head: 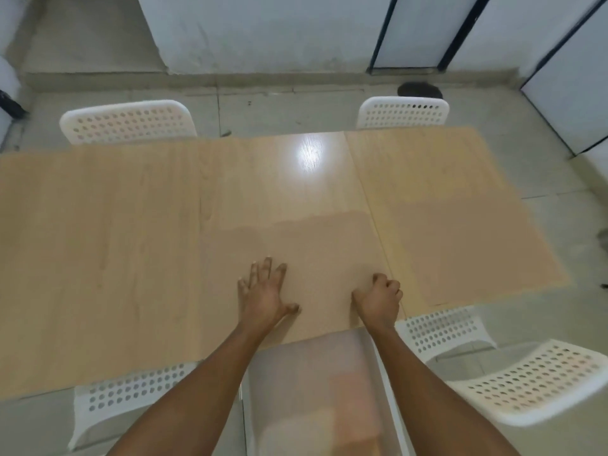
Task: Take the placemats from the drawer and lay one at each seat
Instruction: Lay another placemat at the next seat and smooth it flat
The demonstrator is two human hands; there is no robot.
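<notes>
My left hand [265, 292] lies flat on the light wooden table [115, 232] near its front edge, fingers spread and holding nothing. My right hand [380, 299] rests on the table to its right, beside a seam in the top, with the fingers curled into a fist; nothing shows in it. Between my forearms a translucent white drawer [296, 390] sticks out from under the table's near edge. A pale orange shape inside it is too blurred to identify. No placemat is clearly visible on the table.
White perforated chairs stand around the table: far left [128, 121], far right [403, 111], near left [131, 393], near right [441, 327], and one pulled out at the right [533, 380]. A white wall and dark-framed panels [559, 77] lie beyond.
</notes>
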